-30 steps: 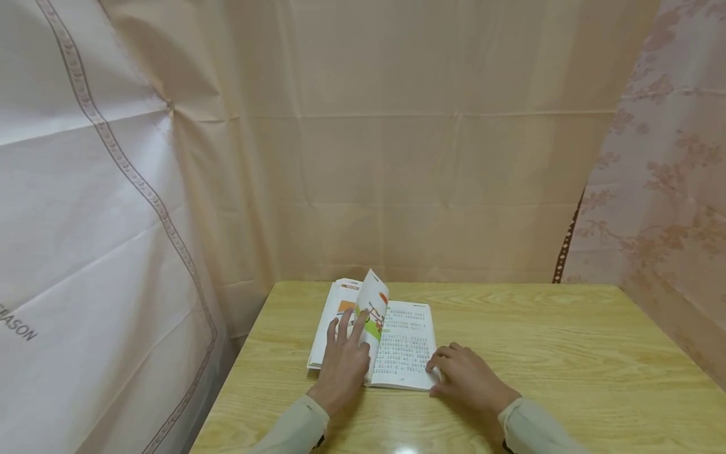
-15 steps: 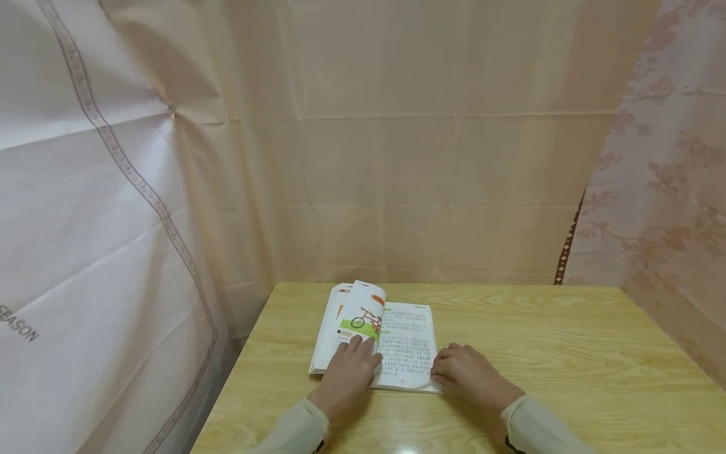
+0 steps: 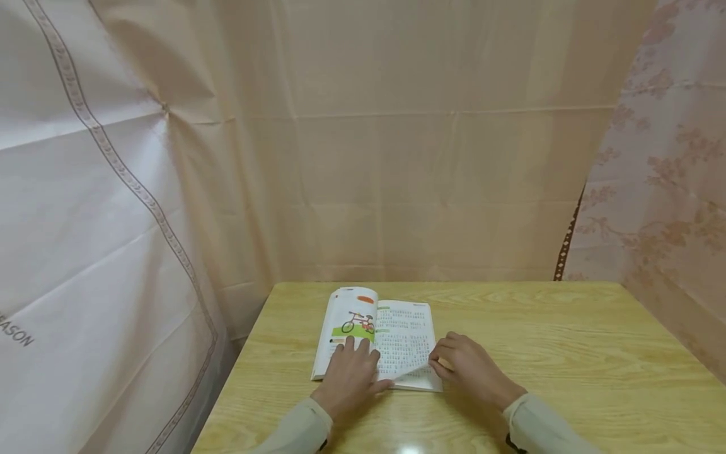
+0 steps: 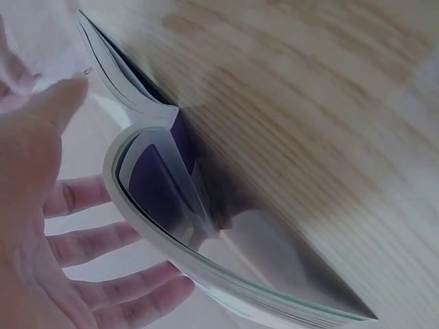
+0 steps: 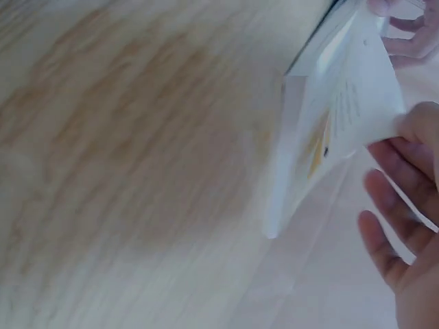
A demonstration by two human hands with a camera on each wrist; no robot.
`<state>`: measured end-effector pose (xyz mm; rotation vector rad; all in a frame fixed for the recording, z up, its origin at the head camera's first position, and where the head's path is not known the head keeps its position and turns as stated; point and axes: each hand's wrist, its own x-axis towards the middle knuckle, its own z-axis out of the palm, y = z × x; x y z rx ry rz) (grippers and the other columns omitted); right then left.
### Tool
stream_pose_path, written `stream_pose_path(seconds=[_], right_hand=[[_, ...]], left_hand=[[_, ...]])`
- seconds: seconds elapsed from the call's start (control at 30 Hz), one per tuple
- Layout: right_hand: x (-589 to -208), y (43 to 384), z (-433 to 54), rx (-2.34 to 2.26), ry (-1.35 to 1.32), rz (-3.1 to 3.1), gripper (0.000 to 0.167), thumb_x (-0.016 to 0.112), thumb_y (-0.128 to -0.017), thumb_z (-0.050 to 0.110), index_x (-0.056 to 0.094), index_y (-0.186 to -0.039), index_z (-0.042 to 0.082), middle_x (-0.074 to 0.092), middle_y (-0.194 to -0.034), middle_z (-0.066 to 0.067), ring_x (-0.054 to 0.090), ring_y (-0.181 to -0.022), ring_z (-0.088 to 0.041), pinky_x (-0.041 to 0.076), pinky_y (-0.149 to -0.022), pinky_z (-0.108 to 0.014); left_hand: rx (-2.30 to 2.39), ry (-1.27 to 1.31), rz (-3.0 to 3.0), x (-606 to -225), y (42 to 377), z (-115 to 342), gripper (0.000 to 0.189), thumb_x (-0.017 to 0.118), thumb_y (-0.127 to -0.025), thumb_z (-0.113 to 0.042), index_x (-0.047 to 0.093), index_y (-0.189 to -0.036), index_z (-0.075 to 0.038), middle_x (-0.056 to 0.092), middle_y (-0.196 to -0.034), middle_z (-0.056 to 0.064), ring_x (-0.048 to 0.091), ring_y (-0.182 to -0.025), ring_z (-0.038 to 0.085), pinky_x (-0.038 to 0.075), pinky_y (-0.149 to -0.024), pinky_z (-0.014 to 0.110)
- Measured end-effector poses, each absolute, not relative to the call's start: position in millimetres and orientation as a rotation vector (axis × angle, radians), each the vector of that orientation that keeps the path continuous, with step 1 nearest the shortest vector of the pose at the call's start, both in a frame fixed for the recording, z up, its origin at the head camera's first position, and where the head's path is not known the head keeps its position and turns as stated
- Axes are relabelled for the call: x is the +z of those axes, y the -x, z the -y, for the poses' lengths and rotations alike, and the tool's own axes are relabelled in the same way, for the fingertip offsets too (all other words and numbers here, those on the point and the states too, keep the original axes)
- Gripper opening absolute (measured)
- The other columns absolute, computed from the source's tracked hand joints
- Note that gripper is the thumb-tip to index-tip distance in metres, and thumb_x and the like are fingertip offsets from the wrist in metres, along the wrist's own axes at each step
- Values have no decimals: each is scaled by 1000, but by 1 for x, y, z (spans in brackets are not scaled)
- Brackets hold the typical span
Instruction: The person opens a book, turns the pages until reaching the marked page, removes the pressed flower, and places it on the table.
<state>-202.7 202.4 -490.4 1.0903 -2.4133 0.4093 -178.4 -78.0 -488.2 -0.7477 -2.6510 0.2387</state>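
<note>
An open book [image 3: 403, 334] lies on the wooden table, its left page [image 3: 354, 306] printed with a red bicycle and its right page full of text. My left hand [image 3: 350, 372] rests on the lower left page with fingers spread, its thumb reaching across to the lower right page. In the left wrist view the fingers [image 4: 96, 243] lie along the bowed left stack of pages. My right hand [image 3: 467, 369] pinches the lower right corner of a page [image 5: 374, 89] between thumb and index finger, lifting it off the pages below. Its other fingers stay loosely spread.
The wooden table [image 3: 539, 334] extends to both sides of the book. A beige cloth [image 3: 425, 189] hangs behind its far edge. A pale cloth [image 3: 102, 252] hangs at the left, and a flowered one [image 3: 669, 189] at the right.
The bicycle page has fallen flat to the left, and my left hand has moved down onto it. My right hand has lifted the corner of the right page.
</note>
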Motion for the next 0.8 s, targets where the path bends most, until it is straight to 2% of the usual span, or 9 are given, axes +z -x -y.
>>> stream_pose_path(seconds=[0.13,0.27,0.33,0.4,0.5,0.57,0.63,0.7,0.8], right_hand=[[-484,203,-198,471,-1090,2285,14,86,-82,14,75,-90,20,70,-92,14,55,-83,-4,51,-71,-25],[-479,203,-196,516,-1052,2232,24,88,-80,12,74,-99,17,70,-102,9,60,-90,-7,54,-75,-26],[-478,202,-197,540,-1019,2264,30,88,-80,13,72,-106,15,68,-109,6,63,-91,-9,56,-76,-27],[-480,201,-198,538,-996,2336,36,89,-81,17,69,-112,14,66,-116,3,65,-96,-12,58,-79,-29],[-487,198,-200,497,-988,2497,44,88,-82,26,67,-118,13,64,-122,-1,66,-103,-18,58,-85,-37],[-492,196,-201,471,-985,2640,48,87,-82,33,66,-121,14,64,-126,-3,64,-111,-23,55,-92,-43],[-498,194,-202,457,-994,2758,52,86,-82,38,66,-124,14,63,-130,-5,62,-116,-28,53,-95,-48],[-503,192,-203,448,-1000,2827,54,84,-83,42,66,-125,14,62,-131,-4,59,-116,-29,52,-94,-50],[-505,192,-204,422,-1041,2830,54,83,-83,45,67,-124,14,62,-130,-4,58,-113,-27,52,-89,-50]], left_hand=[[286,736,2602,-486,179,77,55,63,-88,-71,70,-91,-16,60,-90,4,57,-83,27,52,-69,41],[283,737,2591,-485,180,77,45,64,-94,-61,71,-89,-17,62,-89,3,58,-81,27,51,-67,39],[246,726,2602,-486,182,77,37,63,-97,-52,70,-94,-15,63,-89,4,59,-80,27,51,-66,39],[206,698,2606,-487,183,77,36,63,-98,-44,68,-111,-11,66,-90,5,61,-80,27,51,-66,40],[149,649,2571,-489,184,78,57,67,-96,-34,50,-142,-5,67,-89,5,62,-76,25,51,-62,37],[90,620,2529,-491,185,78,78,73,-93,-31,33,-154,-4,65,-89,6,61,-72,24,51,-58,36],[32,613,2483,-492,186,80,88,77,-90,-26,25,-158,-5,63,-96,9,60,-69,23,49,-54,35],[-20,615,2444,-493,187,81,92,79,-88,-20,24,-159,-7,61,-110,15,61,-69,24,50,-51,35],[-75,625,2404,-492,188,84,94,82,-84,-15,25,-159,-11,54,-132,24,66,-81,29,52,-52,36]])
